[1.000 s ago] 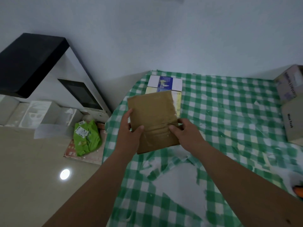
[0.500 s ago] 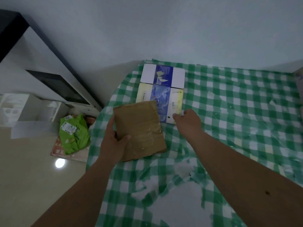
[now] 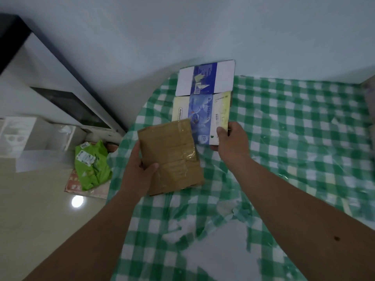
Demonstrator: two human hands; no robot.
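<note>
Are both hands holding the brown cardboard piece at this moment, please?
No, only the left hand grips the brown cardboard piece; the right hand pinches the near corner of the printed flattened box.

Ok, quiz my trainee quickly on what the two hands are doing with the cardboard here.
1. True or false: the left hand grips the flat brown taped cardboard piece.
2. The right hand pinches a corner of: A) a glass bottle; B) the flattened blue, white and pale-yellow printed carton; C) a metal spoon.
3. What lies on the floor beside the green-and-white checked tablecloth?
Key: 1 true; 2 B; 3 a bright green plastic bag.
</note>
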